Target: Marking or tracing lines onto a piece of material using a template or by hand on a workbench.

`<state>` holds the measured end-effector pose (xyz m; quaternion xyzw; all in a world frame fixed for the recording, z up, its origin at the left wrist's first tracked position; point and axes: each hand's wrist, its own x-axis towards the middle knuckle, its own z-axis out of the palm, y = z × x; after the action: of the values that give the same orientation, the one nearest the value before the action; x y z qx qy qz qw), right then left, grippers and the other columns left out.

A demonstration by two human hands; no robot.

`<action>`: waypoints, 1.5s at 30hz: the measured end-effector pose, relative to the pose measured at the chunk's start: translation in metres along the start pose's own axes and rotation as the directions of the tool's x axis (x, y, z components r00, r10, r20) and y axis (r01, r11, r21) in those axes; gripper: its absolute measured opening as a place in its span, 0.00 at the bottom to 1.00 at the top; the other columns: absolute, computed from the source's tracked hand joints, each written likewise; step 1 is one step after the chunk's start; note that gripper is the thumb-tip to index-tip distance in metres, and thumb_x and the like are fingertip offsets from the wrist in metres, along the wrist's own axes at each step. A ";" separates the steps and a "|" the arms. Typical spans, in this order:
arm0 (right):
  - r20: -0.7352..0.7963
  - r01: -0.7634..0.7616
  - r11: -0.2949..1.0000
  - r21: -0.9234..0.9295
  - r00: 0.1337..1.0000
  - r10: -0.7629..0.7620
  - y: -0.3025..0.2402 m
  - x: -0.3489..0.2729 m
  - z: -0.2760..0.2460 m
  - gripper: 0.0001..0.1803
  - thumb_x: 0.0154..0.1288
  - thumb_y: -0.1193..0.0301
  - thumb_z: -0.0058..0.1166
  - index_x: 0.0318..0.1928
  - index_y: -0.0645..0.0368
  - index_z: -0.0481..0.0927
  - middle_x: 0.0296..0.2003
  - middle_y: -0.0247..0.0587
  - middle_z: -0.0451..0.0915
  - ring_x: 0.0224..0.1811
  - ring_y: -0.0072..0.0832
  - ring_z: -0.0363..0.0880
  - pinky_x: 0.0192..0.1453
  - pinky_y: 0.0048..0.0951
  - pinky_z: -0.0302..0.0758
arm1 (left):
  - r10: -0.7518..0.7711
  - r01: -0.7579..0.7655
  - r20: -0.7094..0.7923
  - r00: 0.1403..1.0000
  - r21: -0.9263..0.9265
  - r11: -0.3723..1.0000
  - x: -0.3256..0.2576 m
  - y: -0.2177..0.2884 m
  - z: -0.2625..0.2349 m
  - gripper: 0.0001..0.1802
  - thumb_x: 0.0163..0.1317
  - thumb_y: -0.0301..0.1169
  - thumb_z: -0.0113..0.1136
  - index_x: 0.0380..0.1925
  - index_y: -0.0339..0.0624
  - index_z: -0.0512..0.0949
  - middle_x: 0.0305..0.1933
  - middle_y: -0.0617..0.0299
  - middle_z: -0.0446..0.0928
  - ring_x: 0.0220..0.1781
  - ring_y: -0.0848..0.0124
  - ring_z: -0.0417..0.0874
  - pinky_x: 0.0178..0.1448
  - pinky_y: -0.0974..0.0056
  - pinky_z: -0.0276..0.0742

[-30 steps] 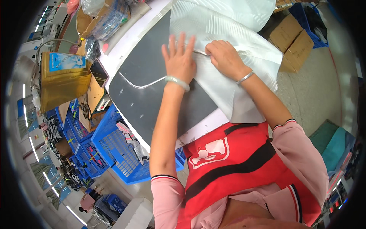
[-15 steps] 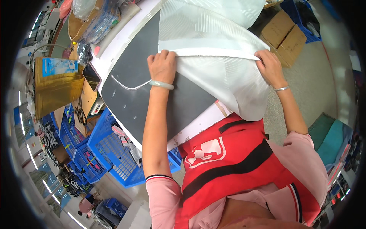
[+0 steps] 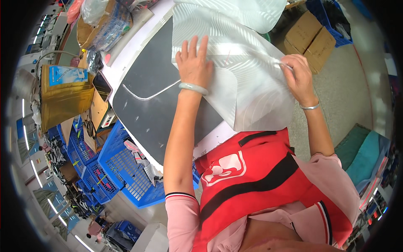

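The fingers of the left hand point(image 3: 196, 69) are straight and a little spread, and the palm is facing down over the left edge of the silvery sheet point(image 3: 256, 90); how hard it presses, I cannot tell. The fingers of the right hand point(image 3: 300, 77) are bent and closed, and they pinch the right edge of this sheet, which is gathered into folds there. On the left wrist there is a pale bangle point(image 3: 193, 88), on the right wrist a silver bangle point(image 3: 310, 107).

The sheet has a pattern of curved lines, and it covers the right part of a dark grey board point(image 3: 147, 115). On the left part of this board, a thin white curved line point(image 3: 145, 98) is seen; whether it is a cord or a mark, I cannot tell. The board lies on a white table point(image 3: 216, 137).

At the near side is the red apron point(image 3: 252, 168) of the person. To the left are a phone point(image 3: 101, 85) and a blue basket point(image 3: 111, 156). At the far right stands a cardboard box point(image 3: 305, 35)
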<state>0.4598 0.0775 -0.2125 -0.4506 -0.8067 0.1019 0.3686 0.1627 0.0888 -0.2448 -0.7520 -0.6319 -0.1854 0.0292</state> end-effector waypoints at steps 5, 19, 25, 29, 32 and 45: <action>0.059 0.125 0.991 0.037 0.990 -0.127 -0.019 0.005 -0.008 0.11 0.49 0.81 0.57 0.36 0.58 0.79 0.39 0.37 0.81 0.46 0.38 0.78 0.57 0.39 0.68 | 0.265 -0.246 0.085 0.960 -0.188 0.951 0.005 0.036 0.004 0.41 0.50 0.30 0.66 0.67 0.55 0.62 0.67 0.56 0.66 0.69 0.53 0.63 0.67 0.43 0.58; -0.077 -0.109 0.894 0.436 0.985 0.157 -0.001 0.002 -0.004 0.08 0.59 0.81 0.55 0.39 0.60 0.80 0.38 0.36 0.82 0.46 0.29 0.78 0.54 0.29 0.70 | 0.119 -0.156 -0.125 0.985 -0.352 0.923 0.007 0.026 0.019 0.12 0.51 0.27 0.64 0.38 0.48 0.79 0.43 0.61 0.79 0.45 0.59 0.78 0.54 0.56 0.68; -0.041 -0.426 0.764 0.484 0.861 0.506 0.074 -0.034 0.023 0.07 0.68 0.71 0.54 0.42 0.63 0.79 0.38 0.30 0.80 0.42 0.16 0.74 0.49 0.19 0.70 | -0.109 0.114 0.115 0.987 -0.032 0.993 -0.027 -0.012 -0.011 0.12 0.55 0.34 0.63 0.40 0.48 0.78 0.54 0.63 0.76 0.60 0.62 0.72 0.62 0.48 0.61; -0.038 -0.553 0.680 0.481 0.762 0.647 0.108 -0.053 0.025 0.10 0.70 0.70 0.53 0.46 0.62 0.79 0.41 0.32 0.79 0.46 0.19 0.74 0.53 0.22 0.70 | -0.324 0.343 0.172 0.930 -0.101 0.934 -0.079 -0.063 -0.048 0.15 0.56 0.35 0.63 0.43 0.44 0.79 0.53 0.57 0.78 0.59 0.59 0.74 0.67 0.52 0.61; -0.444 -0.371 0.897 0.239 0.780 0.441 0.060 -0.024 0.015 0.14 0.68 0.68 0.54 0.51 0.61 0.76 0.49 0.38 0.77 0.52 0.27 0.73 0.59 0.28 0.68 | -0.467 0.459 0.045 0.883 -0.283 0.842 -0.153 -0.091 -0.073 0.13 0.59 0.31 0.61 0.43 0.39 0.79 0.52 0.52 0.78 0.57 0.55 0.76 0.62 0.54 0.69; 0.653 0.223 0.962 0.157 0.707 -0.270 -0.040 -0.072 0.039 0.37 0.50 0.59 0.64 0.62 0.54 0.69 0.66 0.42 0.63 0.70 0.41 0.59 0.73 0.48 0.53 | -0.615 0.615 -0.035 0.788 -0.021 0.789 -0.235 -0.059 -0.073 0.21 0.61 0.34 0.60 0.55 0.47 0.75 0.67 0.54 0.66 0.72 0.53 0.60 0.73 0.48 0.47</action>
<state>0.4301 0.0032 -0.2569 -0.2596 -0.9337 0.2334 0.0797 0.0571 -0.1410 -0.2621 -0.5019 -0.8405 -0.2026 -0.0234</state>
